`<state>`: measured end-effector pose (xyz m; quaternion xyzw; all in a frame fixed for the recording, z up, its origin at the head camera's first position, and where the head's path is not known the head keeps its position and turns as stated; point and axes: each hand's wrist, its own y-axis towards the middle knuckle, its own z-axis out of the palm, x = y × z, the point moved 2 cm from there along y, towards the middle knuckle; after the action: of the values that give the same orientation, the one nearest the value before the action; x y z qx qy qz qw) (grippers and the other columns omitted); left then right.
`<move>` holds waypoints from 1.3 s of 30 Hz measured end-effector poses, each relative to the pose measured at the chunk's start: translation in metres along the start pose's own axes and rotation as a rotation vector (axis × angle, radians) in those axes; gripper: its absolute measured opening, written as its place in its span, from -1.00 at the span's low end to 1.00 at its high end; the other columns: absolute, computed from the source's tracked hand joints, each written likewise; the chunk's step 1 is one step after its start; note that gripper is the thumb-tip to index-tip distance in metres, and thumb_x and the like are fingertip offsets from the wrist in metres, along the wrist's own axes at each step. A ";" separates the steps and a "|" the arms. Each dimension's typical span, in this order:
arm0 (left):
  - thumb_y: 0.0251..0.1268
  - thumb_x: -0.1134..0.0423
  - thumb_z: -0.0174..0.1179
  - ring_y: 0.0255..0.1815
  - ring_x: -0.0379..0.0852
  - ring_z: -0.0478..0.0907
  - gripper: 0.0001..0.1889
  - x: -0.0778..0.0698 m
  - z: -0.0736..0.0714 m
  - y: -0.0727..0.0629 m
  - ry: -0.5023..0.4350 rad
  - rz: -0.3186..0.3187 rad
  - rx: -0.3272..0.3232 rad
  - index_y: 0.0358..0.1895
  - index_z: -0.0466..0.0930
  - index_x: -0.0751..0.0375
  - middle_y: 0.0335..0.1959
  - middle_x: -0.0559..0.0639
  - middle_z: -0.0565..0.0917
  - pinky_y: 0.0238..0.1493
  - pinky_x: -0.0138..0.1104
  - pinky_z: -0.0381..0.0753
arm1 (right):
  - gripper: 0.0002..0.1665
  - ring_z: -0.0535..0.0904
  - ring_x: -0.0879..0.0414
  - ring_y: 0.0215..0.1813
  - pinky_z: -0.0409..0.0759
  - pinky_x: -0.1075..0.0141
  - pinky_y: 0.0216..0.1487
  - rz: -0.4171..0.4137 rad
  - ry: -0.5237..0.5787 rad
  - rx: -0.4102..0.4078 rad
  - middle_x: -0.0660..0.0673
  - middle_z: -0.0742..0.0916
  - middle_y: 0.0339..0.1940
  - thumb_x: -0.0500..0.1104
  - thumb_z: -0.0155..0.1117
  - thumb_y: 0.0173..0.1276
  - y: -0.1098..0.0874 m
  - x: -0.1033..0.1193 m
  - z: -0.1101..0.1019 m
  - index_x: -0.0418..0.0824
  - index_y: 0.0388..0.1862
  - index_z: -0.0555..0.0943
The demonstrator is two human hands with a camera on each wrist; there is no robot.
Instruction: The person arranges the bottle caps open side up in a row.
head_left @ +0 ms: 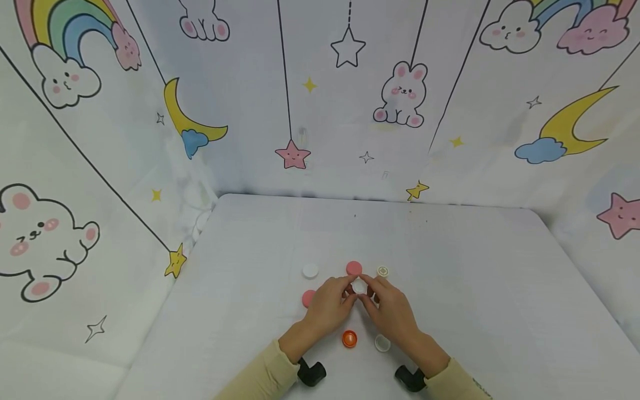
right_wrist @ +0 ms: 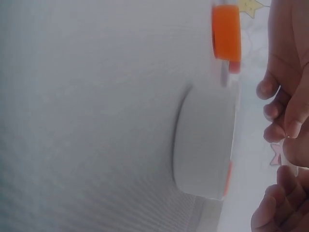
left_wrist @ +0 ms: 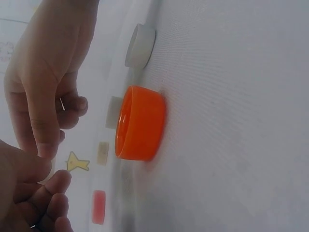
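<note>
"Where's the small white cap (head_left: 359, 286)?"
"Above the table (head_left: 475, 266), pinched by the left hand (head_left: 330, 304) and right hand (head_left: 394, 312) together, fingertips and thumbs."
"And the orange cap (head_left: 349, 339)?"
"On the table, nearer the person."

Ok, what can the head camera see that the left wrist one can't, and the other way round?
Only the head view: rainbows, moons, both sleeves and the round face of the held white cap.
Only the left wrist view: a close, side-on look at the orange cap.
Both: the left hand and right hand together, that orange cap and a pink disc.
</note>
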<state>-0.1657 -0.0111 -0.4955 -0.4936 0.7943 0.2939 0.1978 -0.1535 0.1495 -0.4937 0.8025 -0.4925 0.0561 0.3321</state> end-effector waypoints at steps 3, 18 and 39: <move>0.24 0.31 0.29 -0.36 -0.27 0.44 -0.58 0.000 0.000 0.000 -0.004 -0.002 -0.015 0.18 0.58 0.17 -0.38 -0.16 0.62 -0.34 -0.48 0.43 | -0.42 0.38 0.29 -0.47 0.41 0.51 -0.47 0.000 0.004 0.001 0.15 0.53 -0.45 -0.25 0.54 0.10 0.000 -0.001 0.001 -0.23 0.14 0.62; 0.26 0.31 0.29 -0.38 -0.26 0.44 -0.60 -0.001 -0.003 0.000 0.002 0.014 -0.032 0.17 0.60 0.19 -0.38 -0.13 0.64 -0.36 -0.49 0.43 | -0.44 0.39 0.29 -0.46 0.40 0.50 -0.48 0.017 0.021 0.031 0.14 0.55 -0.43 -0.24 0.50 0.15 0.001 0.000 0.001 -0.26 0.16 0.61; 0.24 0.30 0.31 -0.38 -0.27 0.43 -0.65 0.000 -0.003 0.000 -0.006 0.015 -0.046 0.10 0.62 0.17 -0.35 -0.13 0.61 -0.36 -0.50 0.42 | -0.47 0.44 0.29 -0.45 0.47 0.48 -0.43 0.039 0.027 0.031 0.11 0.62 -0.38 -0.24 0.49 0.17 0.000 0.002 0.001 -0.19 0.14 0.58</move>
<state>-0.1653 -0.0132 -0.4928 -0.4910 0.7904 0.3151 0.1867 -0.1528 0.1479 -0.4935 0.7971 -0.5025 0.0809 0.3249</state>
